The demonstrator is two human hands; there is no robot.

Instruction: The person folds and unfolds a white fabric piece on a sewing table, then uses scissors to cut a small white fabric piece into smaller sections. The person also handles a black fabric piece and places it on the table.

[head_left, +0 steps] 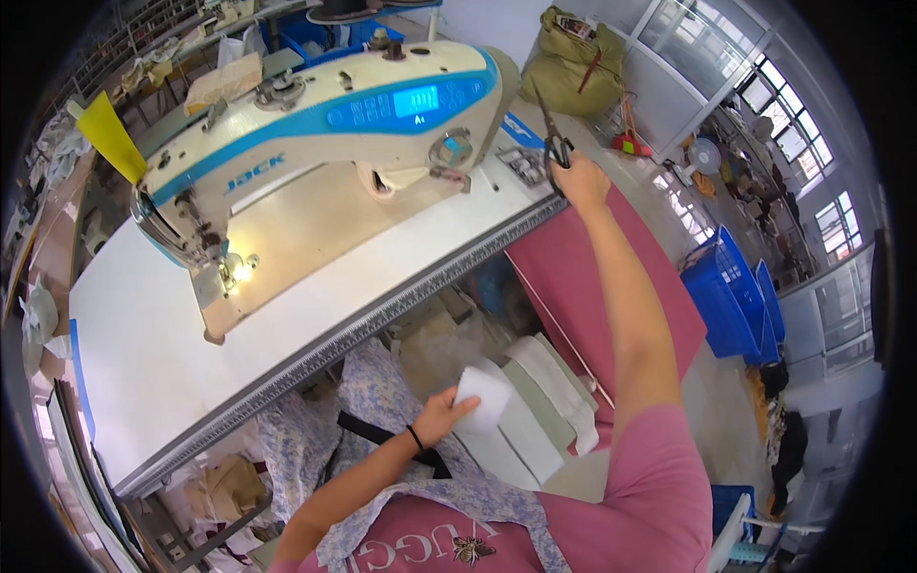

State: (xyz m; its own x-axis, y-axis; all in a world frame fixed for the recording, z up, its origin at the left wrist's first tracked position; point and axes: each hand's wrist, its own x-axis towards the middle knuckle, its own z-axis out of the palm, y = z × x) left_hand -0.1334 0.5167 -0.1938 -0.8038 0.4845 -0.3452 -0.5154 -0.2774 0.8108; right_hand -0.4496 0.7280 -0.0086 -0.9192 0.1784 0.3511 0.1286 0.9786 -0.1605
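My right hand is closed on black-handled scissors, raised blades pointing up, at the far right end of the white sewing table. My left hand holds a small white rectangular piece below the table's front edge, over strips of pale green and white material. A cream and blue sewing machine stands on the table with its lamp and screen lit. A ruler strip runs along the front edge. Pink fabric hangs beside the table under my right arm.
A yellow card rises left of the machine. Behind are shelves and a blue bin. An olive sack sits at the back right. Blue crates, a fan and dark piles stand along the right.
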